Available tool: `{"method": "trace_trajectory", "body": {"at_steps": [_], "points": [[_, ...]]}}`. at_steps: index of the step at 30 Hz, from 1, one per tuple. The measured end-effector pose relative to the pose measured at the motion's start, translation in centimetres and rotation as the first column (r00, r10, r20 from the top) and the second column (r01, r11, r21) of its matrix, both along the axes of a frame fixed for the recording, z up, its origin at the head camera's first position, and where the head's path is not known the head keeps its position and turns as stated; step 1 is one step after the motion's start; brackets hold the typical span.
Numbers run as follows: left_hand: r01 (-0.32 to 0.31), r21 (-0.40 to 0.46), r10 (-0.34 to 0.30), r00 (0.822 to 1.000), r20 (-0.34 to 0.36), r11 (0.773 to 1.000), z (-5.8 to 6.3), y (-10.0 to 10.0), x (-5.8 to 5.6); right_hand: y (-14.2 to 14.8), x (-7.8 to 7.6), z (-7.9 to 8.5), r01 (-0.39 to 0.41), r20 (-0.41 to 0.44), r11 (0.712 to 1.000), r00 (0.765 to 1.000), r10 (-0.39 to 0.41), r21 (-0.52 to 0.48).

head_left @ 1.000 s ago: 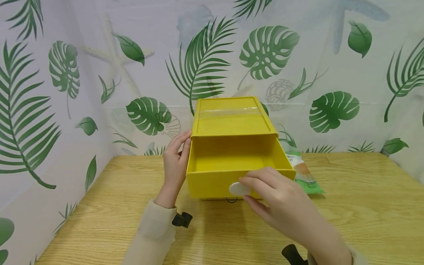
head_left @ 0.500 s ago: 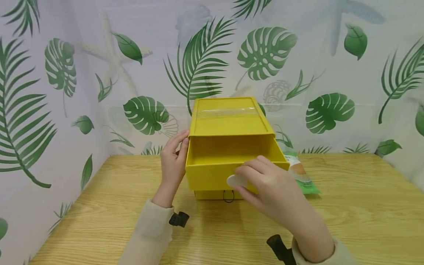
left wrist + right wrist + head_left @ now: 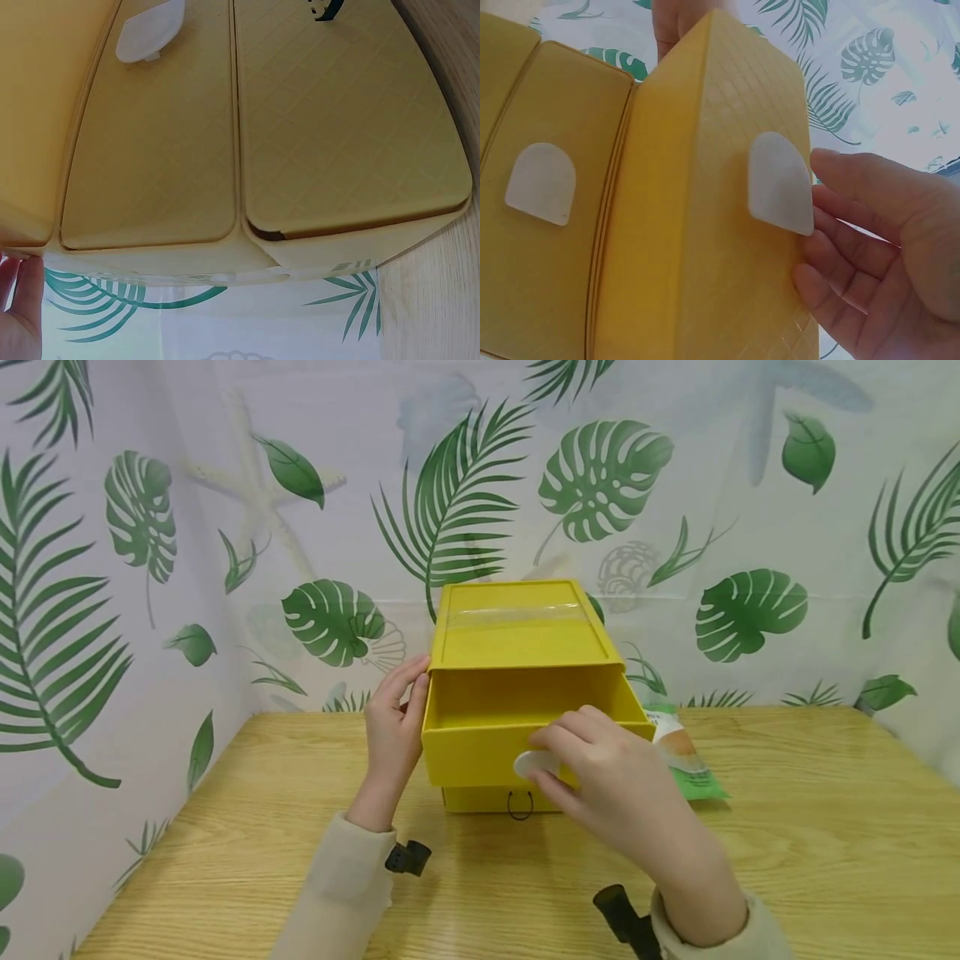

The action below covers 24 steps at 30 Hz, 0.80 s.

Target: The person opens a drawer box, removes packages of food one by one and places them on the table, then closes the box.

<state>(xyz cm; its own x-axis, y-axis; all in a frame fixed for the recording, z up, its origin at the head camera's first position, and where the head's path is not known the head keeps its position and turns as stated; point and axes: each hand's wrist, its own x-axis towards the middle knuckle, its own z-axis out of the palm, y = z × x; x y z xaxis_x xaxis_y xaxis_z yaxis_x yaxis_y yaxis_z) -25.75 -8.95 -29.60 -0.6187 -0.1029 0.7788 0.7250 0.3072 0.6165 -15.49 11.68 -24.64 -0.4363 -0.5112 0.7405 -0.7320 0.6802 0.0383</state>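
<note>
A yellow drawer box point(image 3: 525, 635) stands on the table, its top drawer point(image 3: 472, 758) pulled out with a bare inside. My right hand point(image 3: 611, 789) is at the white handle point(image 3: 534, 765) on that drawer's front, with thumb and fingers bent at the handle's edge in the right wrist view. My left hand point(image 3: 393, 722) rests its fingers along the box's left side, near the upper front edge. Lower down, another drawer front with a white handle point(image 3: 541, 184) shows in the right wrist view. A black loop point(image 3: 520, 808) hangs on the lowest front.
Right of the box lies a green and white packet point(image 3: 684, 764), partly hidden behind it. A leaf-printed cloth point(image 3: 300, 510) rises behind and to the left of the wooden table point(image 3: 810, 827). Black wrist straps or mounts point(image 3: 408, 857) stick out near both sleeves.
The top drawer has slid inward a little, and my right hand has moved back along with it. More of the lower front and black loop shows. My left hand stays at the box's side.
</note>
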Motion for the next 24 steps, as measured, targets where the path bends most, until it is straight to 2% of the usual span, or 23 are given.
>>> {"method": "trace_trajectory", "body": {"at_steps": [4,6,11,13,24], "points": [[0.006,0.0,-0.006,1.0,-0.022,1.0,-0.3,-0.1,-0.3,0.0,-0.2,-0.1,0.002,-0.005,1.0,1.0,-0.002,0.002],[0.006,0.0,-0.006,1.0,-0.023,1.0,0.3,0.1,0.3,-0.1,-0.3,-0.1,0.003,-0.006,1.0,1.0,-0.003,0.004],[0.004,-0.004,-0.004,1.0,-0.024,1.0,0.3,0.1,0.4,-0.2,-0.8,-0.4,-0.002,-0.016,1.0,1.0,0.002,-0.007],[0.003,-0.009,-0.003,0.999,-0.033,1.0,-0.3,-0.1,-0.2,-0.2,-1.1,-0.6,-0.01,-0.022,1.0,1.0,0.009,-0.019],[-0.008,-0.012,0.007,1.0,-0.03,1.0,-0.3,-0.1,-0.3,-0.5,-2.6,-1.5,-0.015,-0.07,0.999,0.997,0.011,-0.047]]}}
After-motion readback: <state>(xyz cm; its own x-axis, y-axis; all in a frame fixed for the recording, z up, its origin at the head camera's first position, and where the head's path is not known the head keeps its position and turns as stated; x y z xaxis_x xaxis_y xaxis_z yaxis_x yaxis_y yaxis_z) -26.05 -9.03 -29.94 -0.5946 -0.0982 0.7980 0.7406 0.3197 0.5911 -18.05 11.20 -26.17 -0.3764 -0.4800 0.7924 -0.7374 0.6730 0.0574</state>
